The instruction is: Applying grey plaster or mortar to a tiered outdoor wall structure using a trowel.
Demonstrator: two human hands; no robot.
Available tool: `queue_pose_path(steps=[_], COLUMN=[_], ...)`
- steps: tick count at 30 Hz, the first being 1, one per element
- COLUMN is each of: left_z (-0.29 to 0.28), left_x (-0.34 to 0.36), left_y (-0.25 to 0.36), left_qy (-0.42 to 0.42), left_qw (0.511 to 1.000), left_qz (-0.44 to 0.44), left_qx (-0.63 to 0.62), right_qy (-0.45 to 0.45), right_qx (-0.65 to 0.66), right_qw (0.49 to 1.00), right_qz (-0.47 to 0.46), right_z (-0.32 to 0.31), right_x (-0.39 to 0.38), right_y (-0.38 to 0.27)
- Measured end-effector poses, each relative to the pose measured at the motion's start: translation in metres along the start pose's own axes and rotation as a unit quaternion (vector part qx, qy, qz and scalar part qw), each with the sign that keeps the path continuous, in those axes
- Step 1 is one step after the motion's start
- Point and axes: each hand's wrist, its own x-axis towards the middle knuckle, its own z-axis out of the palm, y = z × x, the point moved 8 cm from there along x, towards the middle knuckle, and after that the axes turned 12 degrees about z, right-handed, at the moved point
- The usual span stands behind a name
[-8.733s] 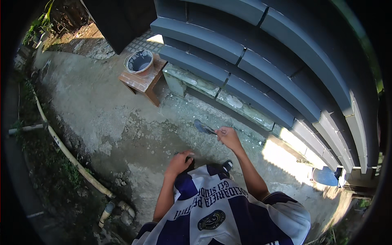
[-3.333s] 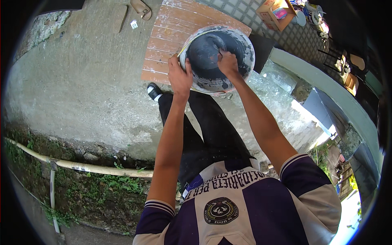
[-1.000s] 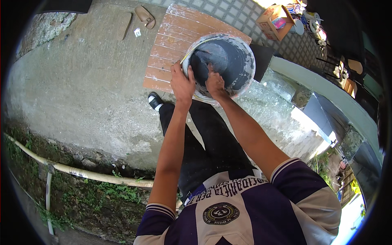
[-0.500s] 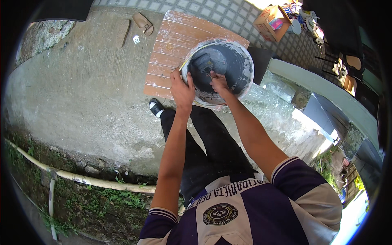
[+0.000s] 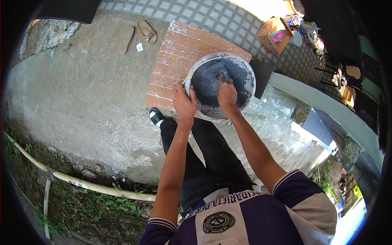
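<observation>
A round bucket point(image 5: 250, 73) with a pale, paint-caked rim holds dark grey wet paste point(image 5: 206, 83). It stands on a brown slatted wooden board point(image 5: 169, 61). My left hand point(image 5: 185, 105) grips the near left part of the rim, thumb inside and fingers outside. Inside the bucket, my right hand point(image 5: 227, 96) is closed around a small trowel, index finger stretched forward along it. Its handle is mostly covered by the hand, and its blade blends into the grey paste, so its shape is unclear.
A pair of brown sandals point(image 5: 147, 32) lies on the concrete point(image 5: 90, 90) at far left. A cardboard box point(image 5: 272, 36) and several containers stand at far right. A low ledge point(image 5: 314, 96) runs along the right; a pale pipe point(image 5: 94, 182) crosses near left.
My right hand has shifted slightly right within the bucket and turned, its back now more upward. The left hand keeps its hold on the rim. The whole view has shifted a little.
</observation>
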Motion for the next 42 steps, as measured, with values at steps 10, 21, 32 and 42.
queue_pose_path(steps=[10, 21, 32, 42], left_z=[0.003, 0.001, 0.003, 0.005], left_x=[0.004, 0.001, 0.002, 0.003], left_y=[0.005, 0.003, 0.007, 0.006], left_qy=[0.000, 0.019, 0.001, 0.005], left_qw=[1.000, 0.999, 1.000, 1.000], left_qz=[0.003, 0.032, -0.004, 0.013], left_qx=[-0.002, 0.022, 0.000, 0.003], right_qy=[-0.020, -0.044, -0.063, -0.020], right_qx=[-0.212, 0.112, 0.111, -0.277], right_qw=[0.975, 0.993, 0.990, 0.960], right_qz=[-0.063, 0.017, -0.058, 0.040], right_z=[0.062, 0.007, 0.014, 0.014], right_x=[-0.011, 0.008, 0.002, 0.015], right_y=[-0.001, 0.006, 0.005, 0.029])
